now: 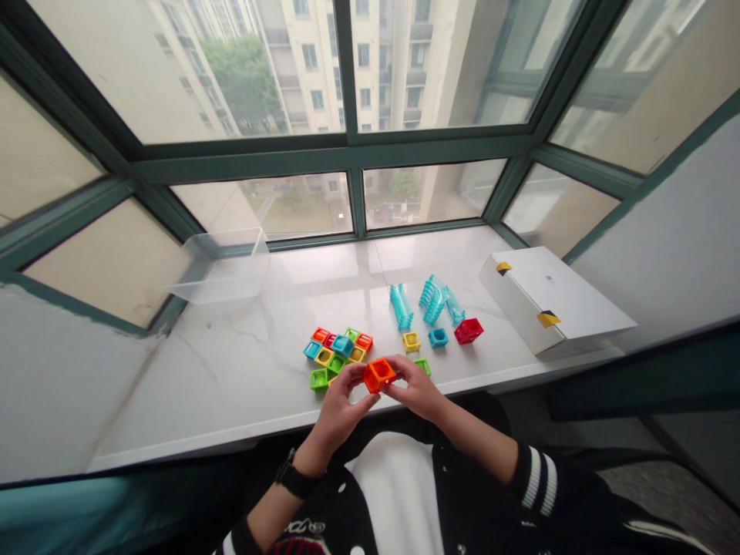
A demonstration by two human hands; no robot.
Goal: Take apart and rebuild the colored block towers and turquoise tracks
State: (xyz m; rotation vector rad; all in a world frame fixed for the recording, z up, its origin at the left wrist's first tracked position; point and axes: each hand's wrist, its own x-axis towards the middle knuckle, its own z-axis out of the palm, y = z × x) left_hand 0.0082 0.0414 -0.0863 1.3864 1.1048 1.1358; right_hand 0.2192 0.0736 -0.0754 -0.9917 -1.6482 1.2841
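Between my two hands I hold an orange hollow toy block (379, 375) above the front of the sill. My left hand (343, 408) closes on its left side with thumb and fingers. My right hand (417, 390) grips it from the right. Behind my left hand lies a cluster of several hollow blocks, with a blue block (342, 345) raised on top. A green block (423, 366) is partly hidden by my right hand. Farther back stand a yellow block (411, 341), a blue block (438, 338) and a red block (469, 331).
Translucent blue track pieces, one straight (401, 307) and one curved (432, 299), lie behind the single blocks. A clear plastic bin (231, 277) stands at the back left. A white box (558, 301) with yellow-black tabs sits at the right. Windows enclose the marble sill (231, 385).
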